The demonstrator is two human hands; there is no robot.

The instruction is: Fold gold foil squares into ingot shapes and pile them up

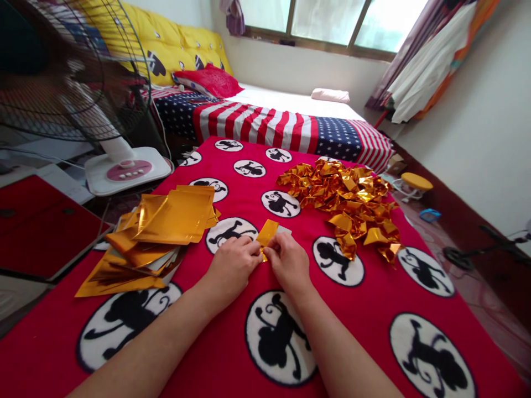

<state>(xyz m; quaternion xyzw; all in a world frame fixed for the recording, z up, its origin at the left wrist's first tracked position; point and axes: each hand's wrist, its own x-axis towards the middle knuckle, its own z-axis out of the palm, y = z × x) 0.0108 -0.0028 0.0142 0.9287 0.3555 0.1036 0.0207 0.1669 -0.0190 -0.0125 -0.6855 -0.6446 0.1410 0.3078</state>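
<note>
A small piece of gold foil paper (268, 231) with a pale part at its right lies at the middle of the red cloth. My left hand (237, 262) has its fingers closed at the paper's lower left edge. From the right, my right hand (289, 261) pinches the lower end of the same paper, its fingertips close to those of the left. Flat gold sheets (178, 215) are stacked loosely to the left. Folded gold foil pieces (346, 193) form a heap at the right.
The table is covered by a red cloth (352, 326) with black figures in white circles. A fan (120, 157) stands at the left, beside a red panel (37, 221). Behind the table is a bed (265, 124); a yellow stool (417, 181) is at the right.
</note>
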